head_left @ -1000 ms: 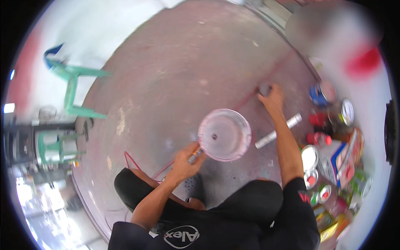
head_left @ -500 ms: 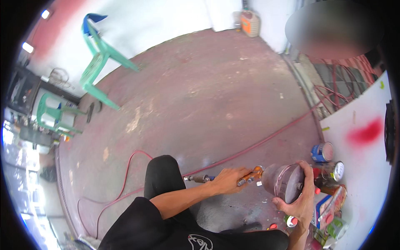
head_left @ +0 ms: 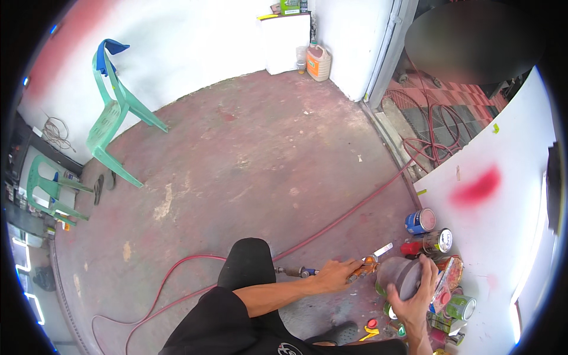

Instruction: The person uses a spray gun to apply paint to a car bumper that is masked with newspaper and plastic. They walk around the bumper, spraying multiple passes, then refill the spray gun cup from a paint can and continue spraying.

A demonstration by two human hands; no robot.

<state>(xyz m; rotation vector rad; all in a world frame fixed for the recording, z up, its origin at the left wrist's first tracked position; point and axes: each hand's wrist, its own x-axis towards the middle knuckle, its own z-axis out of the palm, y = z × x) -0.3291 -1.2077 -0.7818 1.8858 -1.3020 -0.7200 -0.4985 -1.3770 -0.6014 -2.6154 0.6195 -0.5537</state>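
Observation:
In my left hand (head_left: 333,276) is an orange spray gun (head_left: 362,271), with my fingers wrapped round it. A fitting (head_left: 293,271) on the red air hose sits just left of this hand. The gun's large grey paint cup (head_left: 391,271) lies tilted on its side, its broad end facing right. My right hand (head_left: 416,293) grips that end, thumb below and fingers over the top. Several paint cans stand close to the right hand, among them a blue can (head_left: 420,220) and a green can (head_left: 460,307).
The red hose (head_left: 349,212) crosses the floor toward a coil by the doorway. A white panel (head_left: 473,236) with a red sprayed patch borders the cans. Green plastic chairs (head_left: 110,127) stand left; a jug (head_left: 318,62) sits by the far wall. My dark clog (head_left: 340,335) is below.
My view has swung to the right, showing more of the doorway and cans. The cup's broad end has turned somewhat away from view. Both hands keep hold of the gun and cup.

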